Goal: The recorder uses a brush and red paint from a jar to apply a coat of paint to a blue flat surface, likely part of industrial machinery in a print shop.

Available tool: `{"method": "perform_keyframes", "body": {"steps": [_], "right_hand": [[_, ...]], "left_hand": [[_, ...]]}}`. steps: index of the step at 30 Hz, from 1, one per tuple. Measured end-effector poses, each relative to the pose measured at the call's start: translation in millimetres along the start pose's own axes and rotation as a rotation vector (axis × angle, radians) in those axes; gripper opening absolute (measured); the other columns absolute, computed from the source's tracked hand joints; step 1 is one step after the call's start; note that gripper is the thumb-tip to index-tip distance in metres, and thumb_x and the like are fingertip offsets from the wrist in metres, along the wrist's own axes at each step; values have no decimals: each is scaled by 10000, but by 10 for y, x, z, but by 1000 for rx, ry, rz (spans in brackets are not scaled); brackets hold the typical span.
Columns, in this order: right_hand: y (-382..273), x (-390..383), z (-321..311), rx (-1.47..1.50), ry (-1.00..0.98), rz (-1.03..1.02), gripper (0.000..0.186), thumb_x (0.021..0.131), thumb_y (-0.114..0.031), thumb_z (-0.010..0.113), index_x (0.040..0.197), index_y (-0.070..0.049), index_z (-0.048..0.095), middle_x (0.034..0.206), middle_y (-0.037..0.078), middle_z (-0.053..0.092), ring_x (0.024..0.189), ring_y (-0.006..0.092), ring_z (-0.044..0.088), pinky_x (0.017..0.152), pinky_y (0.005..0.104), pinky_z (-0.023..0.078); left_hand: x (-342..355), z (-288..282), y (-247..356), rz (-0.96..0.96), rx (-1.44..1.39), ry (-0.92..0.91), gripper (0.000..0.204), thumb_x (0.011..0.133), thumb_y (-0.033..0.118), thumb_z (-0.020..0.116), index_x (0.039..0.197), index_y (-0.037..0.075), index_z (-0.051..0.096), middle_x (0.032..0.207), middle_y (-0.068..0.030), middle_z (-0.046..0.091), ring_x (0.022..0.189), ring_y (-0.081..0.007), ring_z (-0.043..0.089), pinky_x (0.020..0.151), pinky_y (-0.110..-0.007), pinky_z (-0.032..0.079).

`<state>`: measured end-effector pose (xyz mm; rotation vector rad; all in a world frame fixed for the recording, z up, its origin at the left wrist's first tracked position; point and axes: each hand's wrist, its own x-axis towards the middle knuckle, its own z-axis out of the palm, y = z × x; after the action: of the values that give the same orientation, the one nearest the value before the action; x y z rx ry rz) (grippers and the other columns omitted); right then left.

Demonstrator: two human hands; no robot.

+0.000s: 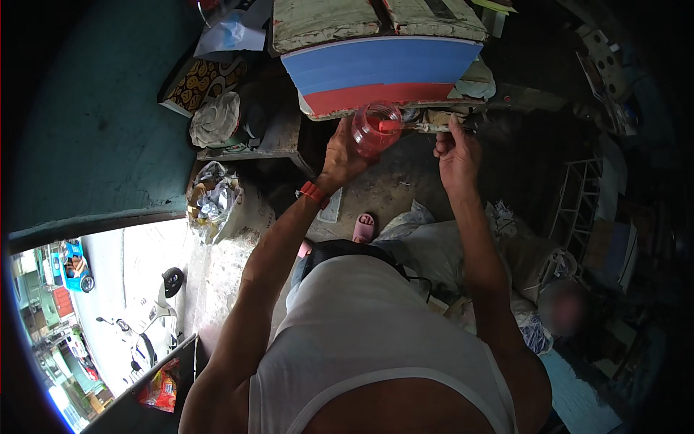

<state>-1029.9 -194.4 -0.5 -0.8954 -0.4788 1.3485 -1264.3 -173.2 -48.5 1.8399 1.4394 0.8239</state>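
Note:
My left hand [341,156] is closed around a clear jar [366,134] with red paint inside, tilted so that its mouth shows. In my right hand [460,158] a paintbrush [428,128] is pinched between the fingers. The brush lies nearly level, its red-coated bristles [391,126] at the mouth of the jar. Right above both hands stands a flat panel [383,69], blue over most of its face and red along the lower strip. The jar overlaps the panel's lower edge; whether they touch I cannot tell.
Worn, pale boards [329,25] lie behind the panel. Left of it, a cloth-topped container [217,119] sits on a wooden shelf [278,141]. An open sack of scraps [217,206] stands below. Pale sacks [434,249] lie to the right. A scooter [148,325] stands outside the doorway.

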Motion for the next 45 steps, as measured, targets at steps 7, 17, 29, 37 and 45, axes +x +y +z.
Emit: {"method": "perform_keyframes", "body": {"steps": [7,17,29,37,45], "right_hand": [[107,171,-80,147,225,182,148,923,-219,711,941,-91,640,736,35,635,578,74,549,508,223,434],[54,136,-174,189,-142,67,122,955,-85,626,1062,-27,644,879,88,673,707,112,599,624,251,518],[209,467,-347,206,-160,-74,180,957,-55,610,1114,31,628,957,125,678,864,208,697,772,332,601],[367,879,-487,-116,-16,-398,226,922,-54,669,1088,96,633,963,157,691,834,231,706,778,355,608],[343,620,-603,-142,274,-647,211,924,-49,671,1078,93,646,936,173,691,815,199,697,738,334,616]], "left_hand": [[72,80,34,21,-42,-20,902,618,231,884,1365,39,416,1304,-164,539,1182,-329,578,975,-414,495],[153,281,-237,90,-213,7,866,599,245,883,1305,34,429,1194,-157,574,1100,-335,604,947,-417,507],[152,400,-495,5,-410,3,918,597,280,906,1320,20,402,1201,-163,597,1113,-325,615,951,-411,510],[-208,116,-535,-39,-158,21,890,641,298,891,1344,43,409,1243,-153,604,1124,-291,622,938,-393,517],[-551,-219,-472,-169,-206,39,850,593,217,924,1300,28,490,1220,-108,631,1113,-217,623,964,-360,514]]}}
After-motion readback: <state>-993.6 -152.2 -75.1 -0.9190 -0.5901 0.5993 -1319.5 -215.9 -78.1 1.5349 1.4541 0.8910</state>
